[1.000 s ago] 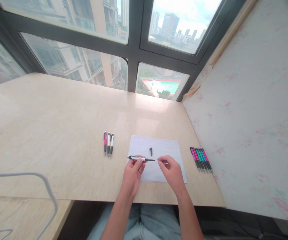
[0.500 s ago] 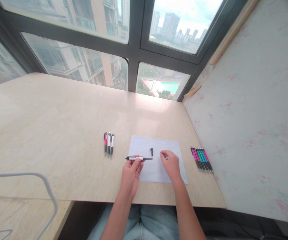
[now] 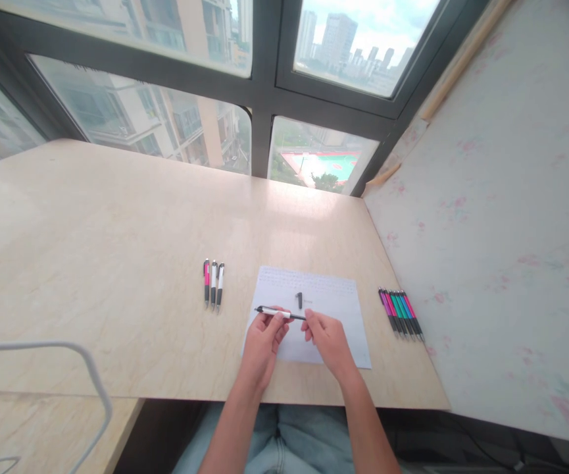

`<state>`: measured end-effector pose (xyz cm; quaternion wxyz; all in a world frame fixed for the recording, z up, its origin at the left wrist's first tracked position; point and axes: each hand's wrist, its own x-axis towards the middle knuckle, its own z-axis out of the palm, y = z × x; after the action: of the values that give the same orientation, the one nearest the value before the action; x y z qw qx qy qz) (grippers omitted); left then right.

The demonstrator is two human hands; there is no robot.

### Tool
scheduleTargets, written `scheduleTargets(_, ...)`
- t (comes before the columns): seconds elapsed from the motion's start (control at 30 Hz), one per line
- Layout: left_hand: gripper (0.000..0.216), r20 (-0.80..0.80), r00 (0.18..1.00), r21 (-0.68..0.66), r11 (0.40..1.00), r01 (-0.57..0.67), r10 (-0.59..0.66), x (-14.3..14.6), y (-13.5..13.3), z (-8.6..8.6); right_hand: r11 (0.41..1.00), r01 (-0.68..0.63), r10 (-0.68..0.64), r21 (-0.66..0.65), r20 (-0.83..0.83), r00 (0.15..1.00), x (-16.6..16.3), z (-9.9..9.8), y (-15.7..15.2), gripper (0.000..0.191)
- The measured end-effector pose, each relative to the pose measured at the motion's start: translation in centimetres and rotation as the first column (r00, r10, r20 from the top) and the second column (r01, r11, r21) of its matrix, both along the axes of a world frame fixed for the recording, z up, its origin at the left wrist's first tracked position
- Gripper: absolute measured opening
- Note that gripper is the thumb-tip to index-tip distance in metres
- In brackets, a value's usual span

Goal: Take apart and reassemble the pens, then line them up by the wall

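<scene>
Holding white pen (image 3: pixel 284 315), black piece (image 3: pixel 300 300) beyond, coloured pens (image 3: pixel 401 312) rightward

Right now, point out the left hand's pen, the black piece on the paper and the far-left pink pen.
Held pen (image 3: pixel 287 315): head view, on its white barrel.
Black piece (image 3: pixel 300 301): head view, middle of its body.
Pink pen (image 3: pixel 206 276): head view, on its pink barrel.
</scene>
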<state>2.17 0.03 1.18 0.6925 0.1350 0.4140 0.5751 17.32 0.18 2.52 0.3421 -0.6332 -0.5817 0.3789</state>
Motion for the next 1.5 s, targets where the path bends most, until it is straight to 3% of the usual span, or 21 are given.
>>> scheduleTargets(0.17, 0.025, -0.011, 0.999, -0.002, 0.999, 0.054, -0.054, 0.2, -0.2, 0.3, 0.999, -0.029, 0.024, -0.03, -0.14, 0.99, -0.3, 0.3, -0.8, 0.043)
scheduleTargets(0.33, 0.026, -0.015, 0.999, -0.01, 0.999, 0.046, -0.046, 0.1, -0.3, 0.3, 0.998, -0.027, 0.032, 0.052, -0.086, 0.996, 0.2, 0.4, -1.1, 0.022)
scheduleTargets(0.43, 0.026, -0.022, 0.997, -0.017, 0.997, 0.07, -0.071, 0.1, -0.4, 0.3, 0.997, 0.009, -0.005, 0.075, -0.064, 0.998, 0.4, 0.5, -1.3, 0.025)
scheduleTargets(0.6, 0.026, -0.042, 0.996, -0.017, 0.997, 0.076, -0.077, 0.3, -0.5, 0.7, 0.999, 0.011, -0.008, 0.047, -0.063, 0.998, 0.5, 0.6, -1.3, 0.047)
scheduleTargets(0.73, 0.026, -0.029, 0.998, -0.019, 0.998, 0.054, -0.054, 0.3, -0.5, 0.9, 0.992, 0.025, -0.014, 0.121, -0.095, 0.995, 0.5, 1.0, -1.3, 0.019)
scheduleTargets(0.97, 0.026, -0.01, 0.998, -0.015, 0.998, 0.069, -0.069, 0.2, -0.4, 0.6, 0.998, 0.011, -0.007, 0.056, -0.07, 0.998, 0.4, 0.9, -1.3, 0.035)
scheduleTargets(1.07, 0.026, -0.01, 0.998, -0.014, 0.998, 0.063, -0.064, 0.1, -0.4, 0.5, 0.993, 0.02, -0.01, 0.117, -0.085, 0.996, 0.4, 0.8, -1.3, 0.02)
scheduleTargets(1.3, 0.024, -0.003, 0.998, -0.009, 0.998, 0.066, -0.066, 0.2, -0.6, 1.0, 0.997, -0.005, 0.009, 0.076, -0.051, 0.999, 0.2, 1.2, -1.2, 0.034)
scheduleTargets(1.43, 0.023, 0.019, 0.998, -0.003, 0.998, 0.064, -0.064, 0.2, -0.6, 1.0, 0.989, 0.014, -0.005, 0.147, -0.063, 0.998, 0.1, 1.0, -1.2, 0.018)
scheduleTargets(1.5, 0.023, 0.034, 0.997, 0.003, 0.998, 0.065, -0.065, 0.2, -0.6, 0.9, 0.986, 0.017, -0.007, 0.166, -0.063, 0.998, 0.1, 1.1, -1.2, 0.022)
